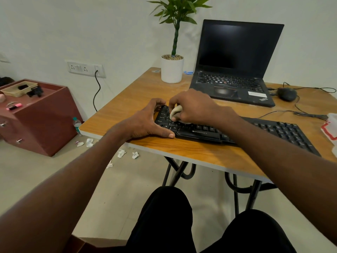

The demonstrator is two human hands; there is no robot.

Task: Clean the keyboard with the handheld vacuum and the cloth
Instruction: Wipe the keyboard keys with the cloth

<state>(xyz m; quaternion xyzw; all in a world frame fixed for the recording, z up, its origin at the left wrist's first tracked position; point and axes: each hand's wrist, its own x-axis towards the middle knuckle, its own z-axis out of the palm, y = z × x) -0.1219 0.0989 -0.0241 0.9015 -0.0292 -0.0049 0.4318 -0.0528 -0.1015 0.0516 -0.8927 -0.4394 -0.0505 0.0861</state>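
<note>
The black keyboard point(237, 132) lies along the near edge of the wooden table point(127, 106), and the left hand point(145, 123) clasps its left end, thumb against the front edge and fingers curled over the far corner. Just beside it, the right hand point(193, 106) grips a bunched pale cloth point(176, 112) pressed onto the keys at the keyboard's left part. Farther back stand an open laptop point(235, 63), a mouse point(286, 94) and a potted plant point(172, 69).
</note>
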